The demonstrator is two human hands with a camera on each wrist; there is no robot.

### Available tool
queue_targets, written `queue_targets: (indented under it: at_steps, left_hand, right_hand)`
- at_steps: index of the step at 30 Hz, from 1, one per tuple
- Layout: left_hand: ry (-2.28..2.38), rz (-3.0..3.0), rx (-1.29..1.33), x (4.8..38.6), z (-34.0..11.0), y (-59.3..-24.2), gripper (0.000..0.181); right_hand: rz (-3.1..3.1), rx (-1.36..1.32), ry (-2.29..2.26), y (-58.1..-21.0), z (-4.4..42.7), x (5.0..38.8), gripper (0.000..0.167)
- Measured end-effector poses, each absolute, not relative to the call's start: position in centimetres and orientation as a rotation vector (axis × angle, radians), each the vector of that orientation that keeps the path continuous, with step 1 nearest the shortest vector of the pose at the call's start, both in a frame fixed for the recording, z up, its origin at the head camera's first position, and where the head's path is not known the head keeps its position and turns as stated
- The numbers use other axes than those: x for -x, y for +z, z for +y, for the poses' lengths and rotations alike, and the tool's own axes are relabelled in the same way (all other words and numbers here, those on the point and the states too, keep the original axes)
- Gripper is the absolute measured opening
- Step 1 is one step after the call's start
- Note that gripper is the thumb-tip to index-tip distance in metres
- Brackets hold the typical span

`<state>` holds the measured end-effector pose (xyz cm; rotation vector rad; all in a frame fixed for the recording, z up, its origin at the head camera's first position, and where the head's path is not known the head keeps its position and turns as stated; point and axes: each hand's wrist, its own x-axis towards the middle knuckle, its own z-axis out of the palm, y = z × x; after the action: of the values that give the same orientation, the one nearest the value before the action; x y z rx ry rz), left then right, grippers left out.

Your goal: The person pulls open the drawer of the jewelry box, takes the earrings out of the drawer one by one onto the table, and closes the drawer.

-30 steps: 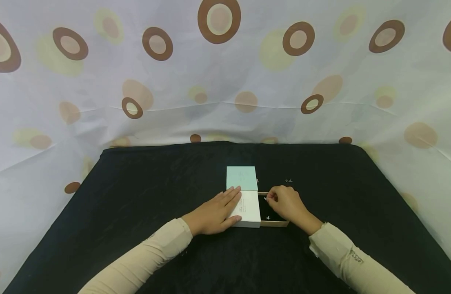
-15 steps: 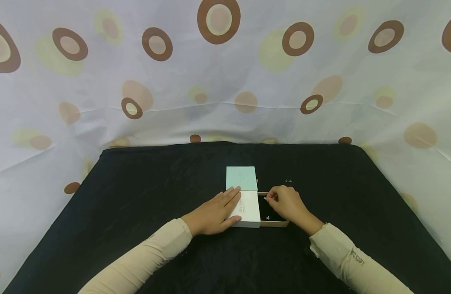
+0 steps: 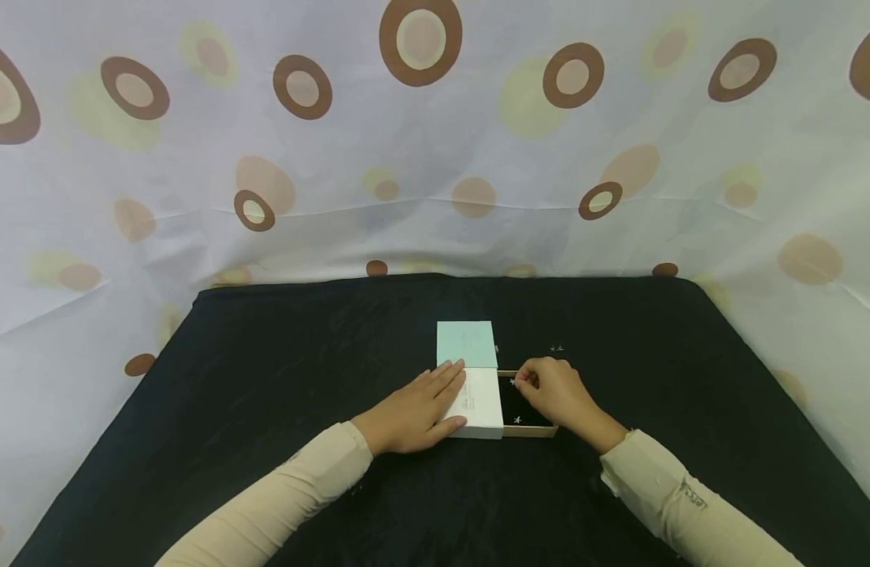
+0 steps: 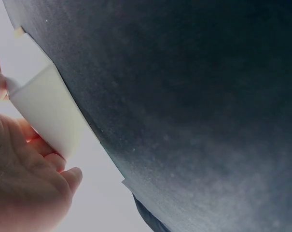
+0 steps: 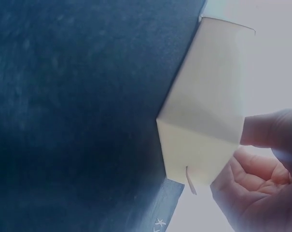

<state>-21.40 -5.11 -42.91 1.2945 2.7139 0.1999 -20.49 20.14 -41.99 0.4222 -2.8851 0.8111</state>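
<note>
A white slide-out box (image 3: 480,398) lies on the black cloth, its tan-edged drawer (image 3: 530,431) pulled out to the right. My left hand (image 3: 416,409) rests on the box's white sleeve, fingers stretched across its top and the thumb near its front edge. Over the drawer, my right hand (image 3: 557,391) has thumb and forefinger together at a small white star-shaped piece (image 3: 512,382), which it seems to pinch by its edge. A second star-shaped piece (image 3: 516,420) lies on the drawer's black lining. In the right wrist view, a ribbon tab (image 5: 190,181) hangs from the drawer's end.
Behind the sleeve lies a pale mint box or lid (image 3: 466,343), touching it. Two small star-shaped pieces (image 3: 557,348) sit on the black cloth (image 3: 321,339) beyond the drawer. A dotted white curtain (image 3: 435,157) hangs behind the table.
</note>
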Motion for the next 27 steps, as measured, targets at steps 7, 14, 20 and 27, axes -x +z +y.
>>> queue_targets:
  at_steps: [7,14,20,27]
  left_hand:
    - [0.207,2.703,-1.267,21.0,-5.3,-43.0,0.071]
    - [0.203,2.710,-1.282,21.1,-5.1,-43.1,0.071]
    - [0.197,2.714,-1.303,21.3,-4.9,-43.0,0.071]
    - [0.201,2.712,-1.292,21.3,-5.0,-42.8,0.072]
  right_hand:
    - [-2.889,-0.451,0.853,-42.3,20.3,20.4,0.006]
    - [-2.865,-0.485,0.919,-41.9,21.1,20.1,0.007]
    - [-2.859,-0.452,0.929,-41.3,22.5,20.0,0.008]
    - [-2.853,-0.422,0.916,-40.9,24.5,19.6,0.008]
